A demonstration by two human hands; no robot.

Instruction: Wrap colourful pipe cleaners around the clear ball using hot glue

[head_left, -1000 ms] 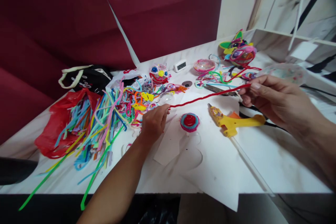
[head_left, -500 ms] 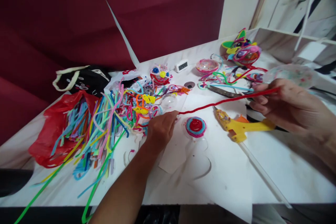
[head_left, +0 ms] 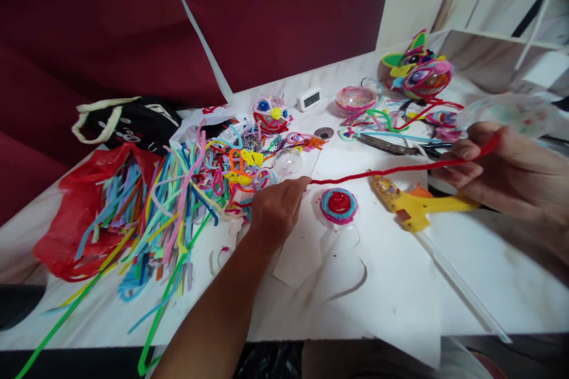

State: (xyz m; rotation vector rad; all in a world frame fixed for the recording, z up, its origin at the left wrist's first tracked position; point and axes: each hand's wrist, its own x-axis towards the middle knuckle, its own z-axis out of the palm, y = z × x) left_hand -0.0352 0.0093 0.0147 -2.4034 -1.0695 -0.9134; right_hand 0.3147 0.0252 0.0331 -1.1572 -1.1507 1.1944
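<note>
A red pipe cleaner (head_left: 377, 174) stretches nearly straight between my two hands, above the table. My left hand (head_left: 280, 204) pinches its left end. My right hand (head_left: 511, 174) has its fingers closed round the other end, which bends up slightly at the thumb. Below the pipe cleaner lies a round piece (head_left: 338, 206) with a red centre, a light blue ring and a pink outer edge, apparently on a clear plastic half-ball. To its right a yellow glue gun (head_left: 415, 204) rests on its side with a long clear glue stick (head_left: 462, 284) sticking out.
Loose pipe cleaners (head_left: 178, 201) spill from a red plastic bag (head_left: 66, 225) on the left. Scissors (head_left: 386, 145) lie behind the glue gun. A decorated ball (head_left: 269, 113), a small digital clock (head_left: 309, 99) and a pink-rimmed bowl (head_left: 355, 99) stand at the back, beside a black bag (head_left: 133, 124).
The camera view has shifted slightly. My right hand has moved a little to the right, and the red pipe cleaner stays held between both hands.
</note>
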